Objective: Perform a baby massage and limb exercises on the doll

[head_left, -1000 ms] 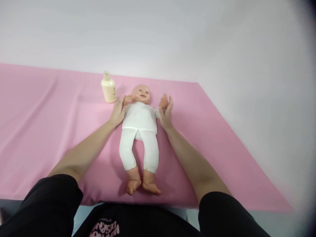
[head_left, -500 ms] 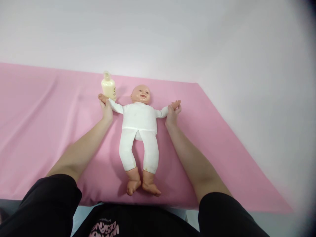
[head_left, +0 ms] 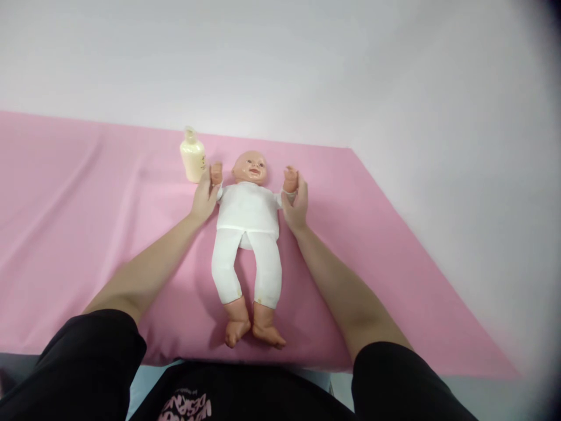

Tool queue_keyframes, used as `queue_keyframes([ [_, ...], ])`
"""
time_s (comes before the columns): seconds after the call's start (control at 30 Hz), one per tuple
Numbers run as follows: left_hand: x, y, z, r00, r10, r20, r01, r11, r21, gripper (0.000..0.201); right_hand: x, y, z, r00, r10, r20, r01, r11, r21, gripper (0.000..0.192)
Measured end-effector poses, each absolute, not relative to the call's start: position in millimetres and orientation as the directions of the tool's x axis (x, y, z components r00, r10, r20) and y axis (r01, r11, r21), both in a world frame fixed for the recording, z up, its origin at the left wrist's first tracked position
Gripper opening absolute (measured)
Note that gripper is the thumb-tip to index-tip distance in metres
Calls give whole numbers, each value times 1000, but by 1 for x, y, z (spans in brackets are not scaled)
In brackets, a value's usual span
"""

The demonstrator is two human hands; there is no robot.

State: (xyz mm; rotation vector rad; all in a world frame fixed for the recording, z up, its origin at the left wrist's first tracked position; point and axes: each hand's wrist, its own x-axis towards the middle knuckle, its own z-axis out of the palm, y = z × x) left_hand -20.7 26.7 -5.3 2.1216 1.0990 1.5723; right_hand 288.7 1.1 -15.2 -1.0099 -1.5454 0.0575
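Observation:
A baby doll (head_left: 248, 222) in a white top and white trousers lies on its back on a pink sheet (head_left: 87, 234), head away from me, bare feet toward me. My left hand (head_left: 204, 199) grips the doll's arm on the left side, bent up beside its head. My right hand (head_left: 295, 202) grips the doll's other arm, likewise bent upward. Both doll hands point up next to the head.
A cream lotion bottle (head_left: 192, 155) stands upright on the sheet just left of the doll's head, close to my left hand. The sheet's far edge meets a pale wall; its right edge runs diagonally toward me.
Half a second ago the doll's arms were stretched straight out sideways; now both my hands have drawn inward and the arms are bent up beside the head again.

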Motion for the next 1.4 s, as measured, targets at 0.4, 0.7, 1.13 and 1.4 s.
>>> queue_keyframes([
  [0.4, -6, 19, -2, 431, 668, 607, 629, -705, 328, 53, 272, -12, -4, -272, 643, 716, 668, 661, -341, 61],
  [0.7, -12, 19, 5, 161, 677, 718, 457, -697, 553, 60, 280, -6, -12, -78, 651, 755, 634, 617, -466, 55],
  [1.13, -25, 42, -13, -231, 802, 551, 181, -521, 834, 73, 297, 21, -24, 376, 605, 702, 300, 638, -710, 59],
  [1.4, -29, 52, -13, -441, 804, 399, 58, -419, 906, 64, 326, 47, -53, 624, 688, 371, 30, 452, -891, 48],
])
